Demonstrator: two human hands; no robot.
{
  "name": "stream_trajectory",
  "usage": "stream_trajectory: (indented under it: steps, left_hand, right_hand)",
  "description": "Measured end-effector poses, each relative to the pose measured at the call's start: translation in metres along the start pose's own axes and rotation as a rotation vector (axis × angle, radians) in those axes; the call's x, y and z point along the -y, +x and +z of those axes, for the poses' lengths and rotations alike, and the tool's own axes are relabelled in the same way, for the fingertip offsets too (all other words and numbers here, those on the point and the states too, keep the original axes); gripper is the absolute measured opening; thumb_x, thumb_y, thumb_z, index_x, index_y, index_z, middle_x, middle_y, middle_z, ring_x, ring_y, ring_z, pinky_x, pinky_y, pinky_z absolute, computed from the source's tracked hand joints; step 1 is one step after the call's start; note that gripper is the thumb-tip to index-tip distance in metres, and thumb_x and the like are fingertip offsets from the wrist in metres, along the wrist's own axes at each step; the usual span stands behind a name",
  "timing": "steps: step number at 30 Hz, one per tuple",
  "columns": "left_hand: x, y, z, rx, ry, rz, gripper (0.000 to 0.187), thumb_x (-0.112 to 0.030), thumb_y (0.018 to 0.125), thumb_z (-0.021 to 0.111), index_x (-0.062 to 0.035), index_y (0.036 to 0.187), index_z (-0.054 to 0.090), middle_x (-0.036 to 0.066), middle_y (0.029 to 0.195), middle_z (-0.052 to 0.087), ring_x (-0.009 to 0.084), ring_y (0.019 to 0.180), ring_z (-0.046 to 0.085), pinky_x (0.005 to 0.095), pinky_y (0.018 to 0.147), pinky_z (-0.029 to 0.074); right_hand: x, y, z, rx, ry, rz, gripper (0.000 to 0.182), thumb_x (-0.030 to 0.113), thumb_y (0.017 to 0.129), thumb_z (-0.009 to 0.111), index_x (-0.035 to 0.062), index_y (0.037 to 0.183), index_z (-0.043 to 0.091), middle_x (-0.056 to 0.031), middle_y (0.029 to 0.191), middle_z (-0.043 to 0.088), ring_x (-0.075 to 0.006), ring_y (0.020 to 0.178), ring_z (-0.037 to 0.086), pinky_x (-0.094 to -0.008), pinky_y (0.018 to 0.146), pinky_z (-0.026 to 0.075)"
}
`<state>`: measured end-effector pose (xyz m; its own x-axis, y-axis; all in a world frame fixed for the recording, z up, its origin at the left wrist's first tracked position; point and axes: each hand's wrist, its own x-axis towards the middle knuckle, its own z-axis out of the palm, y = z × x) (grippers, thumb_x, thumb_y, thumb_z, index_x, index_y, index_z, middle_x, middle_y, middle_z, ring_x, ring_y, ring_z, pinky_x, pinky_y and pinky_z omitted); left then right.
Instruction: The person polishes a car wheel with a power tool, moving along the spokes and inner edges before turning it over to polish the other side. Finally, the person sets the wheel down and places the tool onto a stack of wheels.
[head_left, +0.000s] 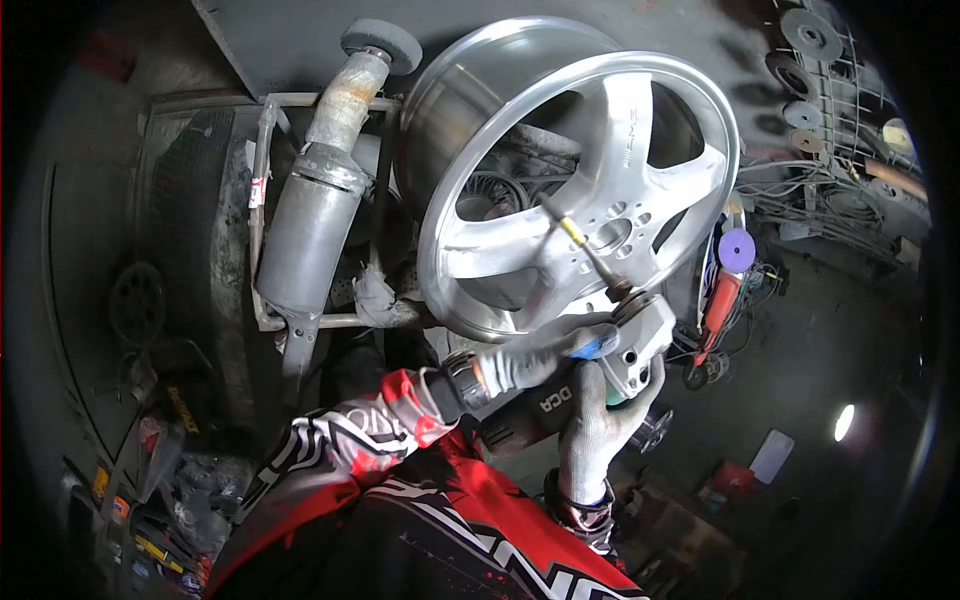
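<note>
An angle grinder (535, 415) with a dark body marked DCA and a silver gear head is held in both of my gloved hands. My left hand (535, 355), in a grey glove with a blue fingertip, wraps over it near the head. My right hand (605, 420), in a whitish glove, grips it from below, fingers up against the gear head. A thin shaft (590, 252) with a yellow band runs from the head across the hub of a silver five-spoke alloy wheel (590, 180). The wheel stands tilted up in front of me.
Left of the wheel, a grey motor (312, 230) with a round buffing wheel (382, 46) sits on a metal frame (262, 150). A red grinder with a purple disc (737, 250) hangs at right. Discs (810, 36) hang on a wire rack. Clutter (170, 520) lies lower left.
</note>
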<state>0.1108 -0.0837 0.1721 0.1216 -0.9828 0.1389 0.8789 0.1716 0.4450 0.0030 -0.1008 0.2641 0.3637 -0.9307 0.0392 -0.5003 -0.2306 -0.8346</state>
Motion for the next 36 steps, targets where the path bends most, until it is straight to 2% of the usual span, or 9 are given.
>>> stream_trajectory:
  steps: [3, 7, 9, 10, 15, 17, 26, 30, 36]
  left_hand:
    - [-0.008, -0.020, 0.006, -0.117, 0.126, 0.010, 0.066, -0.056, 0.100, 0.056, -0.0002, 0.135, 0.057, 0.008, 0.123, 0.064, 0.0133, 0.112, 0.056, 0.0302, 0.102, 0.044]
    - [-0.008, -0.023, 0.009, -0.097, 0.080, -0.110, 0.072, -0.051, 0.105, 0.050, 0.0058, 0.149, 0.043, 0.014, 0.141, 0.057, 0.0169, 0.129, 0.052, 0.0322, 0.113, 0.038]
    - [-0.009, -0.019, 0.009, -0.106, 0.154, -0.114, 0.072, -0.051, 0.104, 0.051, 0.0054, 0.148, 0.044, 0.014, 0.141, 0.057, 0.0159, 0.128, 0.052, 0.0319, 0.112, 0.039]
    - [-0.009, -0.015, 0.008, -0.092, 0.212, -0.090, 0.071, -0.051, 0.104, 0.050, 0.0054, 0.147, 0.046, 0.014, 0.139, 0.058, 0.0153, 0.127, 0.053, 0.0313, 0.111, 0.040]
    - [-0.004, -0.008, 0.002, 0.017, 0.137, 0.005, 0.064, -0.052, 0.104, 0.051, 0.0020, 0.139, 0.056, 0.011, 0.129, 0.065, 0.0163, 0.117, 0.057, 0.0307, 0.106, 0.042]
    - [0.000, -0.021, 0.006, -0.161, 0.186, -0.030, 0.065, -0.053, 0.104, 0.051, 0.0023, 0.139, 0.056, 0.013, 0.129, 0.065, 0.0170, 0.117, 0.058, 0.0314, 0.106, 0.043]
    - [0.007, -0.052, 0.019, -0.351, 0.236, 0.094, 0.055, -0.043, 0.106, 0.051, 0.0015, 0.137, 0.055, 0.015, 0.118, 0.066, 0.0178, 0.111, 0.062, 0.0326, 0.099, 0.047]
    - [-0.003, -0.035, 0.014, -0.225, 0.252, -0.016, 0.055, -0.045, 0.106, 0.050, 0.0022, 0.133, 0.057, 0.014, 0.117, 0.066, 0.0174, 0.108, 0.061, 0.0329, 0.097, 0.047]
    - [0.003, -0.018, 0.009, -0.150, 0.219, -0.010, 0.056, -0.046, 0.105, 0.052, 0.0026, 0.133, 0.058, 0.013, 0.118, 0.066, 0.0161, 0.108, 0.059, 0.0305, 0.099, 0.046]
  right_hand:
    - [0.001, -0.010, 0.001, 0.024, 0.048, 0.052, 0.074, 0.000, 0.089, 0.073, 0.0059, 0.151, 0.034, -0.0097, 0.129, 0.056, -0.0178, 0.113, 0.057, -0.0337, 0.098, 0.048]
    - [0.004, -0.011, -0.001, 0.023, 0.136, 0.181, 0.080, 0.001, 0.080, 0.081, 0.0004, 0.148, 0.037, -0.0125, 0.134, 0.054, -0.0203, 0.121, 0.054, -0.0348, 0.105, 0.044]
    - [0.007, -0.008, -0.002, 0.020, 0.141, 0.177, 0.079, 0.002, 0.081, 0.080, 0.0001, 0.147, 0.038, -0.0124, 0.132, 0.055, -0.0199, 0.120, 0.054, -0.0347, 0.104, 0.044]
    - [-0.001, -0.006, -0.006, 0.048, 0.082, 0.095, 0.068, 0.006, 0.092, 0.073, 0.0062, 0.150, 0.036, -0.0102, 0.130, 0.057, -0.0184, 0.112, 0.059, -0.0337, 0.096, 0.050]
    - [0.001, -0.006, 0.000, -0.032, 0.052, 0.060, 0.067, 0.007, 0.093, 0.073, 0.0059, 0.149, 0.036, -0.0096, 0.129, 0.057, -0.0179, 0.111, 0.060, -0.0336, 0.094, 0.051]
    - [0.001, -0.012, 0.000, 0.024, 0.030, 0.097, 0.067, 0.006, 0.093, 0.073, 0.0059, 0.149, 0.036, -0.0093, 0.129, 0.057, -0.0183, 0.111, 0.060, -0.0340, 0.095, 0.051]
    - [0.015, -0.025, 0.001, 0.146, 0.125, 0.263, 0.085, 0.006, 0.078, 0.083, -0.0003, 0.148, 0.035, -0.0136, 0.132, 0.055, -0.0205, 0.119, 0.056, -0.0365, 0.105, 0.045]
    - [0.001, -0.017, -0.004, 0.112, 0.151, 0.151, 0.072, 0.005, 0.090, 0.073, 0.0034, 0.150, 0.034, -0.0116, 0.130, 0.057, -0.0196, 0.114, 0.060, -0.0344, 0.097, 0.051]
    - [-0.011, -0.013, -0.005, -0.005, 0.082, 0.110, 0.070, 0.006, 0.089, 0.075, 0.0034, 0.148, 0.037, -0.0113, 0.128, 0.057, -0.0192, 0.113, 0.060, -0.0342, 0.096, 0.051]
